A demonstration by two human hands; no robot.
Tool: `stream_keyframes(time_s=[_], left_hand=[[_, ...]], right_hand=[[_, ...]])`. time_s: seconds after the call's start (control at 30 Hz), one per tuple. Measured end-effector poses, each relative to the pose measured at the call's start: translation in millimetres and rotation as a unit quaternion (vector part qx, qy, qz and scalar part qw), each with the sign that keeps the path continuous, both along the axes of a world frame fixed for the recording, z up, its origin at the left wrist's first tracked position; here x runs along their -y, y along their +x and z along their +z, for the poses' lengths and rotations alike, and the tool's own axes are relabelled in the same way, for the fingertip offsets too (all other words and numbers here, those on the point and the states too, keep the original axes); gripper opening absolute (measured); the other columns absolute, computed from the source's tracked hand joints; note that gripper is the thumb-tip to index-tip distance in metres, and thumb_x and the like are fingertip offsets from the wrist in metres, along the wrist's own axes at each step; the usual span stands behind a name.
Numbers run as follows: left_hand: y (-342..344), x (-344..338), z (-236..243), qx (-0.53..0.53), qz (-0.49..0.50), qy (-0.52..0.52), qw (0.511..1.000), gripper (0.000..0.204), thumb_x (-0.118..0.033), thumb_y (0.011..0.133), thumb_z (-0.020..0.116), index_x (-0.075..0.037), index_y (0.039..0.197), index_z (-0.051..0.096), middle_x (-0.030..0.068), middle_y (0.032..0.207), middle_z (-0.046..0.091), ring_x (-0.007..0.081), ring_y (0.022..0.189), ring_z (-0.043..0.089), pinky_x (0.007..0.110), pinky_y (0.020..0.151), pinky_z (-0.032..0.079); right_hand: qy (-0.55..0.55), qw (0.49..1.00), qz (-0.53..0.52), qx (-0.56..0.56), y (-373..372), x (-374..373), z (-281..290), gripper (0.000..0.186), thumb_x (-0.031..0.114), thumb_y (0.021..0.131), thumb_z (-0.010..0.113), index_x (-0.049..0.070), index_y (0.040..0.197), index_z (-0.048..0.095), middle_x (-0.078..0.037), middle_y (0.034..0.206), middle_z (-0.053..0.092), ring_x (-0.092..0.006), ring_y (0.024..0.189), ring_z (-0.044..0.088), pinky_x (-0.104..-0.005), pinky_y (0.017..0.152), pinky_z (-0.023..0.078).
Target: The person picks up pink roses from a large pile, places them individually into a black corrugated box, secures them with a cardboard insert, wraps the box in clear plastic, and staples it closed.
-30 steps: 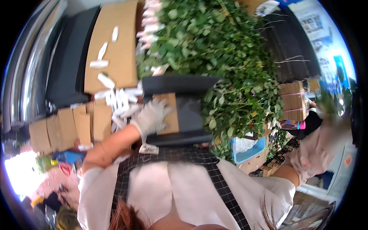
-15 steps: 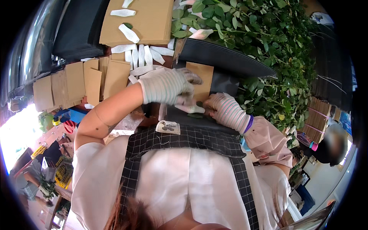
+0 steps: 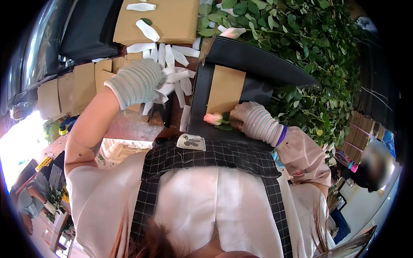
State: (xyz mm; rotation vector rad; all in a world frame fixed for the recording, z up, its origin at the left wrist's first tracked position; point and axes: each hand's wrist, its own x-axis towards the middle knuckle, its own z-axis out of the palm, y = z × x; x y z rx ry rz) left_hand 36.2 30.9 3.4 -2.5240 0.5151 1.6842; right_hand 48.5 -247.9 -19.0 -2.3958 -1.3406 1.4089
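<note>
My left hand point(image 3: 140, 81), in a striped knit glove, is over a pile of white mesh sleeves point(image 3: 180, 88); its fingers are mostly hidden, so its hold is unclear. My right hand point(image 3: 256, 121), also gloved, is closed on a pink rose point(image 3: 214, 119) at the stem just below the bloom. The bare bloom lies over a dark sheet point(image 3: 200, 129), below a tan card point(image 3: 226, 88). A curved stack of dark sheets point(image 3: 262, 56) edges the top of this spot.
Leafy rose stems point(image 3: 309, 51) fill the upper right. A corrugated cardboard stack point(image 3: 172, 19), black sheets point(image 3: 88, 32) and smaller cardboard pieces point(image 3: 84, 86) lie at upper left. Bundled cardboard point(image 3: 358, 133) is at right. Another person point(image 3: 32, 198) is at lower left.
My left hand has moved left to the sleeve pile. The mesh sleeve seen over the rose is off, exposing the pink bloom. My right hand remains by the rose.
</note>
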Motion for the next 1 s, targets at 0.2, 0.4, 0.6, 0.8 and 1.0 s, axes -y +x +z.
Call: stream_keyframes(time_s=[0.2,0.4,0.6,0.8,1.0], left_hand=[[-28,71,-35,0.314,0.012,-0.512,0.8,0.025,-0.035,0.074,0.066,-0.016,0.09,0.066,0.004,0.099,0.061,0.0259,0.098,0.055,0.041,0.082,0.044],[-34,86,-42,0.276,0.023,-0.465,0.841,0.02,-0.032,0.073,0.066,-0.018,0.087,0.069,0.0031,0.1,0.061,0.0273,0.099,0.052,0.042,0.084,0.043],[-33,94,-42,0.216,-0.026,-0.397,0.892,0.02,-0.031,0.073,0.064,-0.021,0.09,0.069,0.0038,0.091,0.061,0.0267,0.093,0.054,0.04,0.081,0.045],[-28,89,-47,0.213,-0.037,-0.437,0.873,0.022,-0.034,0.074,0.065,-0.017,0.089,0.065,0.0046,0.085,0.06,0.0278,0.086,0.056,0.042,0.075,0.045],[-29,93,-34,0.21,0.046,-0.406,0.888,0.02,-0.028,0.071,0.069,-0.015,0.086,0.065,0.0067,0.081,0.061,0.0282,0.085,0.057,0.04,0.076,0.045]], right_hand=[[0.038,0.999,-0.02,0.026,0,6,0,0.013,0.017,0.075,0.062,0.006,0.081,0.065,-0.014,0.08,0.063,-0.0348,0.08,0.06,-0.0438,0.073,0.048],[0.169,0.983,-0.046,0.049,13,23,53,0.023,0.027,0.077,0.064,0.009,0.092,0.063,-0.013,0.089,0.064,-0.0322,0.08,0.061,-0.0423,0.072,0.049],[0.286,0.84,-0.258,0.382,132,72,89,0.032,-0.007,0.078,0.048,0.0,0.106,0.06,-0.016,0.107,0.062,-0.03,0.099,0.059,-0.0356,0.089,0.046],[-0.079,0.941,-0.082,0.318,152,97,-13,0.041,0.015,0.082,0.06,0.005,0.12,0.05,-0.017,0.11,0.058,-0.0307,0.105,0.056,-0.0405,0.09,0.046],[0.069,0.838,-0.208,0.5,159,142,81,0.033,0.008,0.081,0.058,0.017,0.113,0.059,-0.005,0.071,0.055,-0.0209,0.06,0.053,-0.0337,0.049,0.043]])
